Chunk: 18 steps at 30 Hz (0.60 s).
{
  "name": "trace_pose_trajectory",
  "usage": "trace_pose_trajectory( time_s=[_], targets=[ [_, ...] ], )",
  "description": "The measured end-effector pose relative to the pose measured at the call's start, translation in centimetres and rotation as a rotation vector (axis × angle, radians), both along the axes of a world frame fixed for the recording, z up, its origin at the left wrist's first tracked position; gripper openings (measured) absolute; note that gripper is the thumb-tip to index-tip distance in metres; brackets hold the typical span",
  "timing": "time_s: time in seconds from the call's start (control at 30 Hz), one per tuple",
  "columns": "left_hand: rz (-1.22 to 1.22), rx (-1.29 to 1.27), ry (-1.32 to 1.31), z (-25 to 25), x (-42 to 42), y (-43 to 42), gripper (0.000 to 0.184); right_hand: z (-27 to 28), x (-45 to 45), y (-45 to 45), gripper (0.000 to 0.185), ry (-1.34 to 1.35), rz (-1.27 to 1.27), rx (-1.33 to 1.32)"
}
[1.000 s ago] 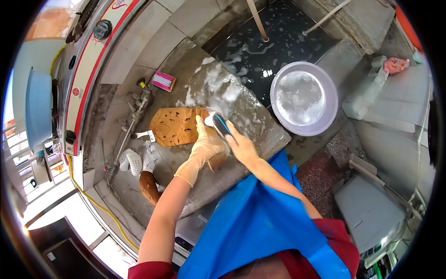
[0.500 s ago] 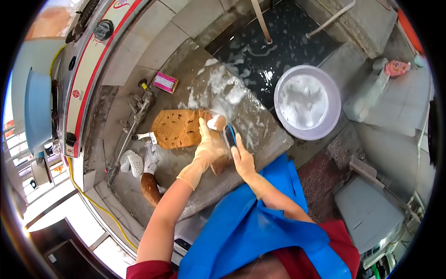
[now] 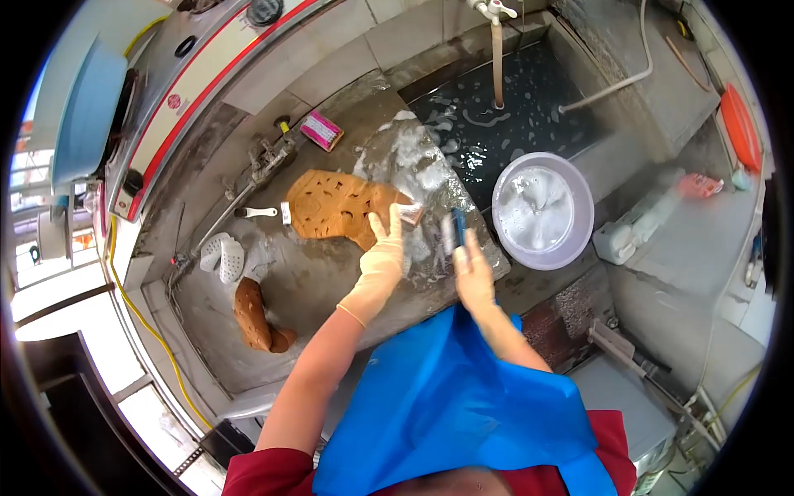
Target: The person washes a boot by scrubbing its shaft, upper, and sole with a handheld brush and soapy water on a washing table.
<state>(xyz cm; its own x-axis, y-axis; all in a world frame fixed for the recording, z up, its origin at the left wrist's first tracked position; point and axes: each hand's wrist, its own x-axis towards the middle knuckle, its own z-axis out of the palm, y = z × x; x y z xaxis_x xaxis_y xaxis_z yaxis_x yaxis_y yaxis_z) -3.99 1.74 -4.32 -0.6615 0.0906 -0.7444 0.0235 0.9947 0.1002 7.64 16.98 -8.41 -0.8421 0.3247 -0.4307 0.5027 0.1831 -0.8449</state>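
- Blue apron (image 3: 463, 405): nearest the body, its upper edge reaching the near edge of the concrete slab (image 3: 331, 285) below the right hand.
- Left hand (image 3: 382, 269), in a thin pale glove: fingers spread and laid on the near side of the brown cutout boot (image 3: 335, 205), pressing rather than wrapped around it.
- Right hand (image 3: 475, 285): closed around a blue-and-black scrub brush (image 3: 458, 229), blurred, held just off the boot's right end.
- Second brown boot (image 3: 252, 314): on its side on the slab, left of the left forearm and apart from it.
- White perforated shoe-like pieces (image 3: 231, 259): beyond that boot, near the slab's left side.
- Brown cutout boot: lies flat across the middle of the slab; a small white-handled brush (image 3: 263, 212) sits at its left end.
- Lavender basin (image 3: 585, 217) of suds: right of the scrub brush, just past the slab's right edge, limiting sideways room there.
- Pink soap packet (image 3: 321, 131) and metal tap fittings (image 3: 266, 162): line the far left side.
- Foam (image 3: 409, 153): covers the slab beyond the boot, up to the edge where it drops to the dark water tank (image 3: 529, 99).
- Bare wet concrete: between the two boots and along the near edge.
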Motion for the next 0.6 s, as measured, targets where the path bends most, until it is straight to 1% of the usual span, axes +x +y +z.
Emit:
trace_pose_trajectory(
  time_s=[0.03,0.07,0.13,0.17,0.2,0.27,0.3,0.33,0.37,0.4,0.47,0.5,0.53,0.6],
  targets=[
    [-0.069,-0.017,0.130,-1.9,1.1,0.0,0.092,-0.2,-0.4,2.4,0.057,0.033,-0.028,0.075],
    [-0.083,-0.009,0.090,-0.2,1.2,1.1,0.092,-0.4,-0.7,4.9,0.057,0.063,-0.056,0.147],
    [-0.263,0.084,0.167,-0.5,2.7,1.6,0.088,-1.4,-1.2,9.5,0.058,0.205,-0.102,0.443],
    [-0.321,0.127,0.257,-1.0,3.8,1.9,0.085,-0.6,-1.8,11.1,0.058,0.003,-0.074,0.486],
    [-0.410,0.121,0.239,-0.9,4.2,2.2,0.086,0.1,-2.3,12.7,0.058,-0.197,-0.044,0.529],
    [-0.293,0.199,0.402,-3.4,5.6,1.1,0.091,-2.8,-2.5,15.6,0.058,-0.370,0.115,0.646],
    [-0.128,0.243,0.388,-2.3,5.9,1.0,0.091,-3.2,-3.0,16.1,0.059,-0.476,0.181,0.682],
    [0.039,0.286,0.370,-1.1,6.3,0.9,0.090,-3.5,-3.2,16.8,0.059,-0.468,0.198,0.691],
    [0.095,0.392,0.436,-4.1,6.9,-0.4,0.086,-3.8,-3.1,17.2,0.060,-0.504,0.313,0.707],
    [0.109,0.391,0.441,-4.3,6.9,-0.9,0.086,-3.8,-3.0,17.5,0.060,-0.541,0.425,0.722],
    [0.167,0.454,0.313,-5.0,6.7,-1.8,0.082,-3.8,-2.4,17.8,0.061,-0.509,0.453,0.750],
    [0.096,0.523,0.452,-8.5,7.3,-2.9,0.077,-2.9,-2.0,17.4,0.060,-0.468,0.355,0.708],
    [0.103,0.526,0.450,-7.6,7.2,-2.9,0.077,-1.7,-1.8,16.9,0.060,-0.427,0.258,0.667],
    [-0.025,0.624,0.540,-5.4,7.1,-2.6,0.072,0.6,-1.4,15.1,0.059,-0.384,0.240,0.650]
  ],
)
